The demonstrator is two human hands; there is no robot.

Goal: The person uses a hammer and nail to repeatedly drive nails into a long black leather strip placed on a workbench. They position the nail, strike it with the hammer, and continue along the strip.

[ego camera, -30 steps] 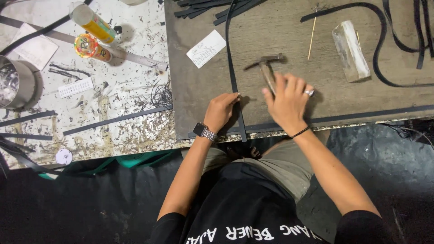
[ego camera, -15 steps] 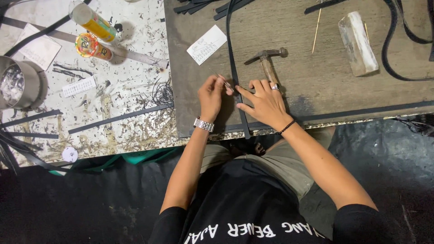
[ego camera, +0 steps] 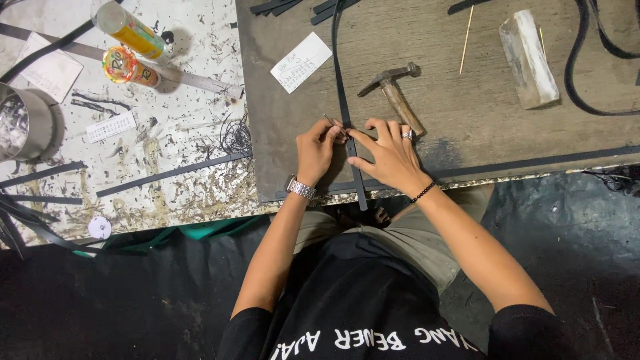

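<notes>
Scuffed grey board [ego camera: 467, 120] bears a flat black strip [ego camera: 347, 127]; left hand [ego camera: 315, 150] pinches a thin metal pin [ego camera: 331, 122], right hand [ego camera: 390, 155] presses the strip, fingers spread.

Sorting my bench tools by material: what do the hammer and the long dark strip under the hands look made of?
Hammer: dull grey metal head, worn brown handle, probably wood. Strip: thin, flat, matte black, looks like leather or rubber; the picture leaves that open. Both hands, left and right, rest on it.

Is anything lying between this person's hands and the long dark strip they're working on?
Nothing visible does. The left hand and right hand already rest on the dark strip, the left pinching a thin metal tool. The hammer lies beside the right hand.
</notes>
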